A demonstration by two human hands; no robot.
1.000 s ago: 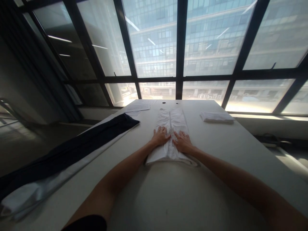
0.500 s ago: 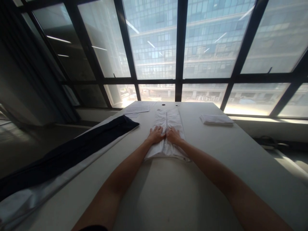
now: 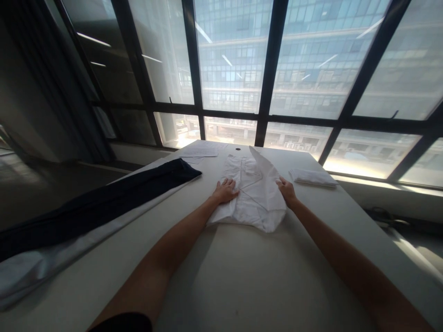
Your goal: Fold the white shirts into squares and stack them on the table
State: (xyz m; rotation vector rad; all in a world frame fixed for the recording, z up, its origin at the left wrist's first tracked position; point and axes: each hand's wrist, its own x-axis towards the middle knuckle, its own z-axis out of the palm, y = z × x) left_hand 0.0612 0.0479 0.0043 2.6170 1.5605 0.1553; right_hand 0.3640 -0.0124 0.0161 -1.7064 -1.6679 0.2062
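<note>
A white cloth garment [image 3: 247, 207], partly folded, lies on the white table [image 3: 238, 272] in front of me; its exact kind I cannot make out. My left hand [image 3: 225, 191] rests flat on its left part with the fingers spread. Out at the garment's right side, my right hand [image 3: 286, 191] pinches the edge of a raised layer. That lifted flap stands up at a slant, its far corner pointing toward the window. Creases run across the exposed cloth between both hands.
Dark navy cloth [image 3: 138, 186] lies over white material along the table's left side. Paper sheets [image 3: 199, 150] sit at the far left, and a folded white cloth [image 3: 313, 177] at the far right. A cable hole [image 3: 237, 149] is near the far edge, before the tall windows [image 3: 231, 64].
My right hand has gone from the garment's middle to its right side, pulling a layer up and outward. The left hand stays pressed on the cloth. The view has tilted slightly.
</note>
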